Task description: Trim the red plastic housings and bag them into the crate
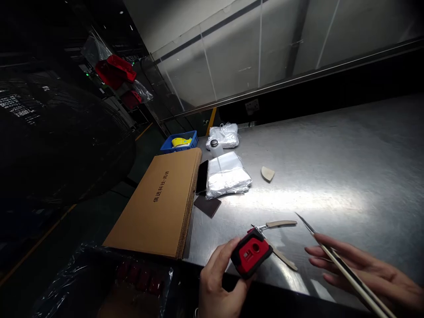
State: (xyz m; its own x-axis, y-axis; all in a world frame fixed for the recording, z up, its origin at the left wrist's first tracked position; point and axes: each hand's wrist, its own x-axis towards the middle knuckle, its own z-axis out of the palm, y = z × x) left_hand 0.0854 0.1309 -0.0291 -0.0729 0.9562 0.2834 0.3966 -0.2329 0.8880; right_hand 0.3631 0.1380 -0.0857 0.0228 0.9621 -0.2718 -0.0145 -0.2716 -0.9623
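Note:
My left hand [220, 280] is closed around a small red and black plastic housing [254, 255], held up over the table's front edge. The housing shows a round hole and a small rectangular slot. My right hand [367, 269] grips a long thin tool [344, 268] with a pointed metal tip, which is directed toward the far left. The tip is apart from the housing. Behind the housing lies a pair of pliers [281, 224] with beige handles spread, its jaws partly hidden. A beige quarter-round piece [267, 173] rests farther back on the metal table [331, 163].
Stacked flat cardboard [159, 198] lines the table's left side. Beside it are clear plastic bags [228, 174], a dark flat pad [207, 206], a pump bottle [216, 148] and a blue bin [164, 145]. At lower left, a plastic-lined box [82, 265] holds several red parts.

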